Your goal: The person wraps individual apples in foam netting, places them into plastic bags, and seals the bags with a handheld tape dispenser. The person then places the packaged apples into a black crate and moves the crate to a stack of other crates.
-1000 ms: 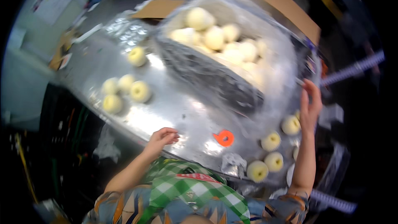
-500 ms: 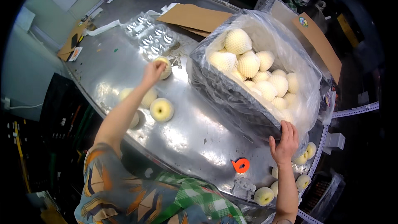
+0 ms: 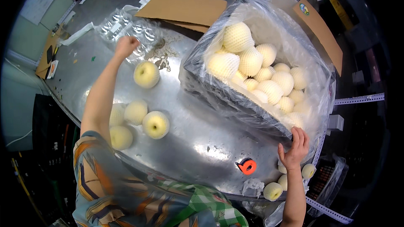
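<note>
My left hand (image 3: 127, 47) has its fingers curled closed at the near edge of some clear plastic clamshell packs (image 3: 130, 29); whether it pinches anything is hidden. Just below it a pale yellow, apple-like fruit (image 3: 146, 74) in a foam net stands alone on the metal table. My right hand (image 3: 295, 149) rests its extended fingers on the near right corner of a large box (image 3: 235, 101), thumb apart. Grey plastic lines this box, which holds many pale fruits (image 3: 250, 62) in white foam nets. Several more netted fruits (image 3: 155, 125) sit beside my left forearm.
Flat brown cardboard (image 3: 181, 8) lies behind the box, whose flap (image 3: 320, 33) sticks out at the right. An orange tape roll (image 3: 247, 166) and crumpled plastic (image 3: 253, 187) lie near the front edge. More netted fruits (image 3: 273, 191) are by my right forearm. The metal table (image 3: 185, 130) has a curved rim.
My left hand has left the single fruit and moved up and left to the clamshell packs; that fruit stays on the table. My right hand remains at the box corner. The view has shifted.
</note>
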Available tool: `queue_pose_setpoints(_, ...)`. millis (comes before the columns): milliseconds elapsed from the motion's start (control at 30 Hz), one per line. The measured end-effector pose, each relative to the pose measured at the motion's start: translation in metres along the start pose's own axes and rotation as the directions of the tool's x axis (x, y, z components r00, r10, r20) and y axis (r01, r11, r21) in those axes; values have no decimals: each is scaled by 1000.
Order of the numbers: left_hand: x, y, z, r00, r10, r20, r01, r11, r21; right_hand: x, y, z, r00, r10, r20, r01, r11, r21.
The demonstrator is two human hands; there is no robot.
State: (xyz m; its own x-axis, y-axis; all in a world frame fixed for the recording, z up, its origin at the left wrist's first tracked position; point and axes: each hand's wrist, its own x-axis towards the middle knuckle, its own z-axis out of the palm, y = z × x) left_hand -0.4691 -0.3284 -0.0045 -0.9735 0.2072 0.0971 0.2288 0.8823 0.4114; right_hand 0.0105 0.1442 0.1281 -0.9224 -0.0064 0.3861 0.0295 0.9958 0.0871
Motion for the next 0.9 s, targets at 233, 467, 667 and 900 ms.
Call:
queue_pose_setpoints(233, -18, -75, -105, 487, -610, -625, 162, 767, -621, 10, -7, 1, 999, -37, -18, 38, 999, 25)
queue_pose_setpoints(467, -226, 102, -151, 860, -135, -492, -188, 814, -550, -11, 5, -4, 997, 27, -78, -28, 1000, -6)
queue_pose_setpoints(667, -469, 177, -61, 855, 389, -342, -448, 887, -110, -4, 10, -4, 992, -7, -128, 35, 975, 218)
queue_pose_setpoints(900, -544, 216, 41, 821, 537, 193, -530, 843, -90, -73, 56, -54, 859, 332, -389, 79, 666, 741)
